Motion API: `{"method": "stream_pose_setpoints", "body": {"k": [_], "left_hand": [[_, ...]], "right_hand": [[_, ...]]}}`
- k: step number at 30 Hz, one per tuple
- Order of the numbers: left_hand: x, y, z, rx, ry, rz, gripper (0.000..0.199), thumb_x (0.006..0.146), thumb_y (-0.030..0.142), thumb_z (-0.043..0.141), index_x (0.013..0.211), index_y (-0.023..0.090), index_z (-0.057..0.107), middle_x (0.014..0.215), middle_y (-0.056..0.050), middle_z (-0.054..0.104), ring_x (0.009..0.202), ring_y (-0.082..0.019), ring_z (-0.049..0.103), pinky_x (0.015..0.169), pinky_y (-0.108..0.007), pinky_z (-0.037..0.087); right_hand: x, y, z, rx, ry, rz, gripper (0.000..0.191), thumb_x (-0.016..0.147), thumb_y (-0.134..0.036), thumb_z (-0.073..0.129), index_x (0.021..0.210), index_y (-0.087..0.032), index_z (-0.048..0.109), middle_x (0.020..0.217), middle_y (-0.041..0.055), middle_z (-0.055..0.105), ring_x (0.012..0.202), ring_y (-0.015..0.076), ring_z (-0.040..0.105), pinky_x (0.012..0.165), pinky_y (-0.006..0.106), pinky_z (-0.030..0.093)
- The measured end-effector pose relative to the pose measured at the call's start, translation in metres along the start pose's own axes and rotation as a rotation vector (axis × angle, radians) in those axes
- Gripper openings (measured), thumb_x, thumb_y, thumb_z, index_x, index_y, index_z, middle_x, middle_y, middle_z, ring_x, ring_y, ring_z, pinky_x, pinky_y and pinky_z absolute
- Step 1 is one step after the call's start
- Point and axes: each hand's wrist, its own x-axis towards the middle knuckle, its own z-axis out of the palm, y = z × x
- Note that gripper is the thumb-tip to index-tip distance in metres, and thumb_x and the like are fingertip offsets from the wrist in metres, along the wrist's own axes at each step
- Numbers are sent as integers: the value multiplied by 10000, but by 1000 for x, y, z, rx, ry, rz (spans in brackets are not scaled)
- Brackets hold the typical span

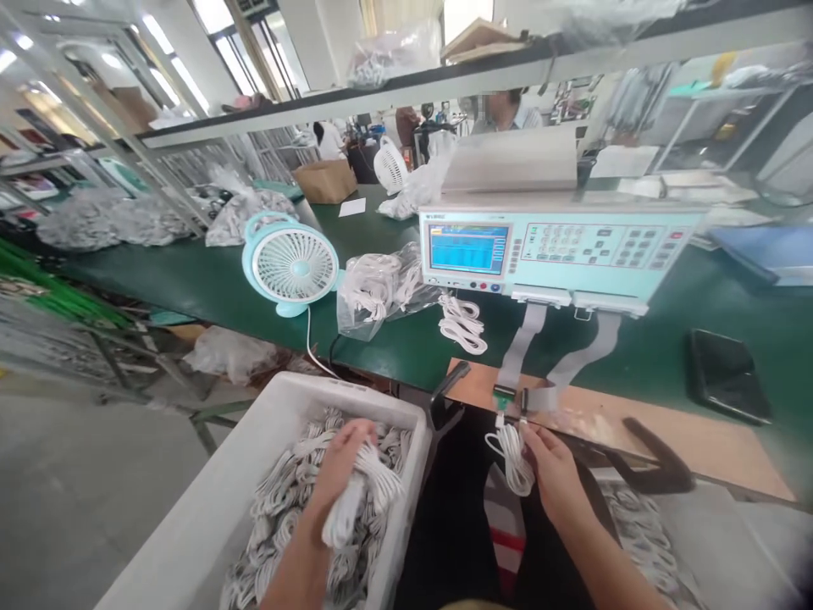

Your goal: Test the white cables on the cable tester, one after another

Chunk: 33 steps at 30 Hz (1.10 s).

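Observation:
My left hand (343, 462) is over the white bin, its fingers curled round several coiled white cables (379, 476). More coiled cables (279, 500) fill the bin (209, 500) beneath it. At the table edge, my right hand (551, 466) pinches the plug end of another coiled white cable (513, 462), close to the small green connector board (504, 398). One end of that coil meets the board; I cannot make out whether the pinched end is plugged in. Grey ribbon cables (524, 343) run from the board area up to the cable tester (590, 246), whose blue screen is lit.
A light-blue fan (292, 263) stands on the green table (381, 360), beside bagged cables (374, 292) and a loose cable coil (462, 324). To the right lies a black phone (729, 377). More coils (641, 529) sit low at my right. A person (505, 110) is behind the tester.

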Motion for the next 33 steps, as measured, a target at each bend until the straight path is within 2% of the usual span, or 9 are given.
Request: {"method": "stream_pose_setpoints", "body": {"k": [1,4,9,16,20,24,26,30,33], "left_hand": [[-5,11,24,-63,-214,15,339,729,483,558,822,170,649,609,-12,616,502,-148,524,488,-245,400],[-19,31,101,-22,-508,88,368,756,489,551,791,144,675,551,-6,581,457,-117,464,449,-217,323],[-22,43,178,-122,-625,145,403,767,504,543,613,138,611,533,7,519,508,-115,437,507,-229,325],[-48,32,182,-163,-563,106,392,743,500,588,587,139,589,521,28,478,514,-99,403,533,-229,300],[-66,24,177,-248,-599,-102,429,741,580,571,677,156,582,556,6,551,454,-100,449,476,-225,309],[-76,26,189,-150,-604,-71,479,768,595,533,570,158,535,470,20,488,426,-89,420,458,-216,299],[-81,28,204,-80,-614,-13,481,792,574,513,550,159,528,449,32,451,428,-86,401,462,-216,298],[-95,35,229,7,-696,110,439,850,525,447,602,170,521,528,28,481,495,-100,441,520,-225,352],[-101,37,220,106,-636,345,304,877,441,440,828,176,581,766,-13,574,714,-138,535,687,-251,417]], "right_hand": [[0,1,-1,-18,0,-11,315,632,-467,769,687,-187,635,544,-25,531,501,139,459,481,250,378],[3,2,-3,-74,7,-52,355,638,-521,740,684,-185,636,539,-25,511,498,141,434,481,259,361],[4,-1,-1,-113,15,-110,389,620,-553,724,631,-182,609,519,-31,470,491,129,391,477,257,332],[-19,-7,-9,-188,-35,-79,422,643,-562,689,551,-205,483,477,-62,376,452,104,314,440,238,270],[-33,-36,-89,-604,-96,-108,386,700,-567,612,572,-213,530,507,-24,468,488,142,420,479,263,326],[-50,-57,-161,-1200,82,-305,371,679,-604,590,721,-236,610,728,55,628,619,239,560,533,325,383],[-61,-51,-159,-1209,39,-321,425,728,-599,577,931,-229,615,928,98,653,760,276,604,638,366,445],[-69,-16,-109,-859,-396,-181,394,884,-505,460,1141,-216,534,1007,84,644,915,257,596,800,362,463],[-64,2,-84,-600,-392,-134,368,909,-505,417,1038,-203,580,904,50,633,859,232,575,769,323,456]]}}
